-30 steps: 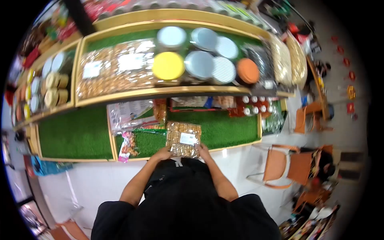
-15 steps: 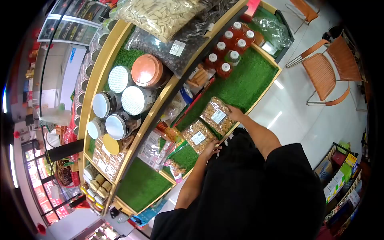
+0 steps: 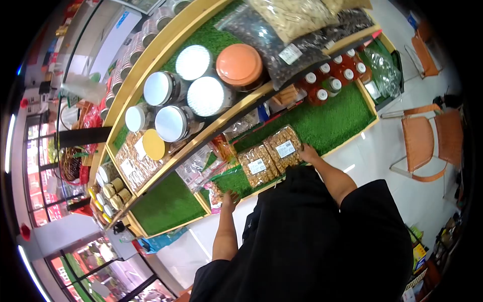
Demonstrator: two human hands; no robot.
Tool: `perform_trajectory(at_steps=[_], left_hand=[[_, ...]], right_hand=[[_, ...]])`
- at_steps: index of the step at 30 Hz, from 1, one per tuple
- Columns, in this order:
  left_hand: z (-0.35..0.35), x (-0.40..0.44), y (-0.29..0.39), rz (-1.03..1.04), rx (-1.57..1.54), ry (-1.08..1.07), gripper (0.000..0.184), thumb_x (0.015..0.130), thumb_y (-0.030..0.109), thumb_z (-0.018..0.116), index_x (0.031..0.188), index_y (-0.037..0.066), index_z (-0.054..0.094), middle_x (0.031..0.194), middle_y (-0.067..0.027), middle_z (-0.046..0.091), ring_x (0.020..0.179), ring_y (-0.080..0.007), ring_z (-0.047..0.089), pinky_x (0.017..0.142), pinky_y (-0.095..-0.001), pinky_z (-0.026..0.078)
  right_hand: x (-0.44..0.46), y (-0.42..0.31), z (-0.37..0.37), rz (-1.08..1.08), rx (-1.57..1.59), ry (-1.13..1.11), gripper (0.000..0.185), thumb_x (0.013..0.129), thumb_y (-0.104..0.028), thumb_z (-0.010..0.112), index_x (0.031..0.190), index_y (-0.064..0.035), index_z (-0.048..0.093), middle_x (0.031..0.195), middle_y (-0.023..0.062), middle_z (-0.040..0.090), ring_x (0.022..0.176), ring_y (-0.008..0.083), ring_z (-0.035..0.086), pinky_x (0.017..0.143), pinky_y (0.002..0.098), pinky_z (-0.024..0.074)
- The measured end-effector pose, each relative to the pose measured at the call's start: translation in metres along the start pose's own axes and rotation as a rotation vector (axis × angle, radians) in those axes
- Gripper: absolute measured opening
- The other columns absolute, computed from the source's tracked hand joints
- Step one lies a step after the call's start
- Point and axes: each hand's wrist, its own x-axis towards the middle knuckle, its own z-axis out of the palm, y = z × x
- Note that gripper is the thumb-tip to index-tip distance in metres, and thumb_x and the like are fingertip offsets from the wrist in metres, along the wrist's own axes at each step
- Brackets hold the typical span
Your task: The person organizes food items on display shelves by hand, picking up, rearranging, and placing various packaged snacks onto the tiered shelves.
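Observation:
Two clear packs of nut-like brittle pieces with white labels lie side by side on green artificial turf in the lower shelf: the left brittle pack (image 3: 258,164) and the right brittle pack (image 3: 283,147). My right hand (image 3: 308,153) is at the outer edge of the right pack, its fingers against the side rather than around it. Near the shelf's front edge, my left hand (image 3: 230,200) is open, with fingers apart and nothing visible in it. It is beside a small colourful snack bag (image 3: 215,195) and away from both packs.
Several red bottles with white caps (image 3: 332,83) stand at the right end. On the upper tier are lidded jars (image 3: 209,95) and a large bag of pale seeds (image 3: 292,17). A wooden lip (image 3: 347,146) edges the lower shelf. Orange chairs (image 3: 420,143) stand to the right.
My left hand has left the left pack and moved left to the snack bag. The two packs now sit closer together, edges nearly aligned. My view has shifted and turned.

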Motion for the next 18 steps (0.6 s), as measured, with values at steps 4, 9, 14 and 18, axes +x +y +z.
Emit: perform_trajectory(at_steps=[4,9,14,18], left_hand=[[0.021,0.006,-0.018,-0.138,0.008,-0.12,0.048,0.091,0.034,0.05,0.133,0.011,0.041,0.125,-0.0119,0.052,0.119,-0.0277,0.049,0.098,-0.0509,0.041],[0.066,0.012,-0.014,-0.106,0.314,-0.254,0.029,0.087,0.032,0.053,0.111,0.016,0.055,0.107,-0.0047,0.059,0.1,-0.0218,0.057,0.088,-0.0469,0.045],[0.091,0.031,0.009,-0.072,0.434,-0.364,0.027,0.086,0.033,0.056,0.102,0.012,0.062,0.095,-0.0053,0.064,0.089,-0.0228,0.062,0.077,-0.0407,0.05],[0.097,0.027,0.027,-0.021,0.803,-0.438,0.032,0.083,0.031,0.06,0.103,0.007,0.065,0.098,-0.0108,0.067,0.075,-0.0239,0.065,0.065,-0.0379,0.053]], right_hand=[[0.008,0.029,0.013,-0.112,-0.066,0.056,0.064,0.087,-0.04,0.056,0.138,-0.0029,0.042,0.131,0.0283,0.051,0.12,0.0416,0.05,0.103,0.0434,0.0402],[-0.001,0.021,-0.007,-0.075,-0.137,0.009,0.055,0.08,-0.033,0.06,0.126,-0.0034,0.057,0.115,0.0261,0.062,0.109,0.0388,0.059,0.093,0.0415,0.0464],[-0.016,0.014,0.0,0.054,-0.079,0.13,0.044,0.08,-0.034,0.057,0.116,-0.0095,0.066,0.109,0.0243,0.065,0.104,0.0379,0.062,0.092,0.0412,0.0475],[-0.019,0.021,0.021,0.083,-0.032,0.232,0.049,0.079,-0.028,0.058,0.123,-0.0061,0.06,0.11,0.0258,0.064,0.105,0.039,0.061,0.092,0.0424,0.0474]])
